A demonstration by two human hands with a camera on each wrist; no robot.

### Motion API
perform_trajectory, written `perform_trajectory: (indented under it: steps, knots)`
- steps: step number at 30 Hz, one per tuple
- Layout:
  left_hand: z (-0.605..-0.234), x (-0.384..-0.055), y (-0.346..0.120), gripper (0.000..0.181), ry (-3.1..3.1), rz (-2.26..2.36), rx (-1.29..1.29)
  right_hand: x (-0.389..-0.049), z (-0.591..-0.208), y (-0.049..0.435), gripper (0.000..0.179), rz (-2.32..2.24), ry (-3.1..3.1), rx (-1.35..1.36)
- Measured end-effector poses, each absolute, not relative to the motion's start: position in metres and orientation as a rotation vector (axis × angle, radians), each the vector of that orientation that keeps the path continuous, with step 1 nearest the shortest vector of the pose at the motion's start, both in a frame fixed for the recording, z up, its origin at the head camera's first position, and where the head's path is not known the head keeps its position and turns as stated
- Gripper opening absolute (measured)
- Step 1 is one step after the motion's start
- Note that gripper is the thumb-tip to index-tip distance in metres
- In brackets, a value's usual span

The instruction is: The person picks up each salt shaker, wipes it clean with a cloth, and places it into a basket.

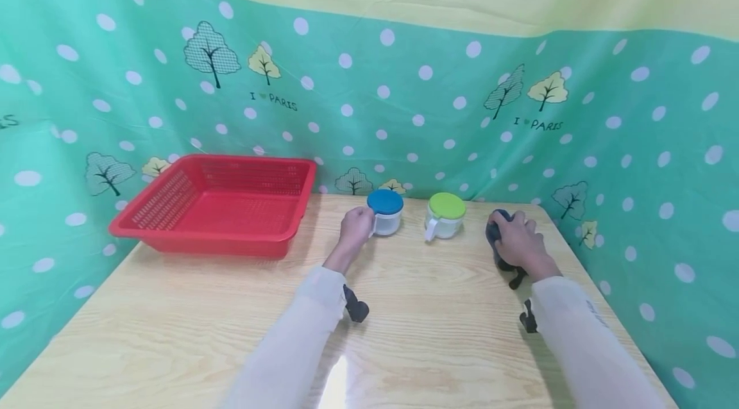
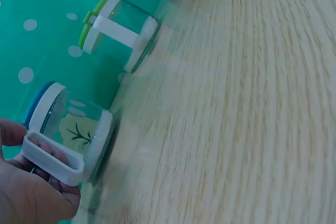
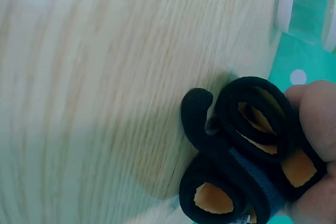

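Note:
My left hand [image 1: 355,227] holds the white handle of a clear jar with a blue lid [image 1: 385,202], which stands upright at the back of the table. In the left wrist view its fingers [image 2: 52,179] curl round the handle [image 2: 55,161]. To the right stands a similar jar with a green lid [image 1: 447,206], its handle facing forward, untouched. At the right back, my right hand [image 1: 522,243] grips a rolled-up black fabric item [image 1: 494,236]. The right wrist view shows its coiled ends, orange lining and a loose strap [image 3: 195,116]; its exact kind is unclear.
A red plastic basket [image 1: 271,247] with slotted walls stands at the back left of the wooden table [image 1: 173,332]. A green dotted curtain [image 1: 404,101] hangs directly behind the table and along both sides.

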State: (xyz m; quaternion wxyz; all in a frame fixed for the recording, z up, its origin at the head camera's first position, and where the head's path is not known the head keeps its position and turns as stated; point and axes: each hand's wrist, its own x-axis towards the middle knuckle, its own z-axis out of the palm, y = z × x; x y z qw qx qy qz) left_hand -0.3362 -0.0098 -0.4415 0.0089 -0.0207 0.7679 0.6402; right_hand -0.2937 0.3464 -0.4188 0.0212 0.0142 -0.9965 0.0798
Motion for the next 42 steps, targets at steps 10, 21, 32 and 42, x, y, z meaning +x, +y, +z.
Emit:
perform_trajectory:
  steps: [10, 21, 32, 42]
  knots:
    - [-0.442, -0.336, -0.012, 0.015, 2.328, 2.078, -0.055, -0.295, -0.418, 0.346, 0.039, 0.283, -3.085, 0.037]
    - [-0.438, -0.338, -0.018, 0.012, 2.28, 2.101, 0.046, -0.295, -0.414, 0.347, 0.041, 0.288, -3.067, 0.044]
    - [-0.418, -0.336, -0.03, 0.011, 2.185, 2.179, 0.195, -0.302, -0.393, 0.348, 0.043, 0.266, -2.987, 0.06]
    - [-0.402, -0.331, -0.036, 0.008, 2.119, 2.231, 0.276, -0.306, -0.369, 0.336, 0.048, 0.194, -2.901, 0.145]
